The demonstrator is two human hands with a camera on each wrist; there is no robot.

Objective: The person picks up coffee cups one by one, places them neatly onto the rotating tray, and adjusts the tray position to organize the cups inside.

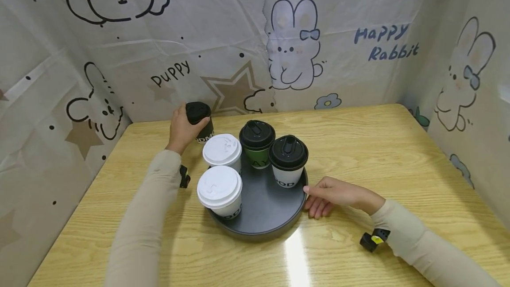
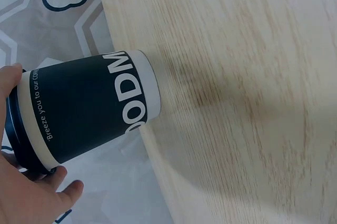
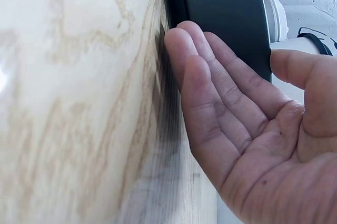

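At the back left, my left hand [image 1: 184,128] grips a dark paper coffee cup [image 1: 205,133] by its black lid. The left wrist view shows white lettering on that cup [image 2: 89,105]; whether its base touches the table I cannot tell. My right hand [image 1: 334,196] is at the right side of a round dark tray [image 1: 259,216]. Its thumb touches the rim, and its nearly straight fingers [image 3: 226,87] lie along the tray's outer wall. On the tray stand two white-lidded cups [image 1: 220,189], a green cup [image 1: 256,156] with a black lid, and a white cup [image 1: 287,176] with a black lid.
The tray stands on a light wooden table [image 1: 370,145]. A cartoon-printed sheet [image 1: 223,34] hangs behind the table and along both sides, close to the cup in my left hand. Both forearms wear wrist bands with small black devices.
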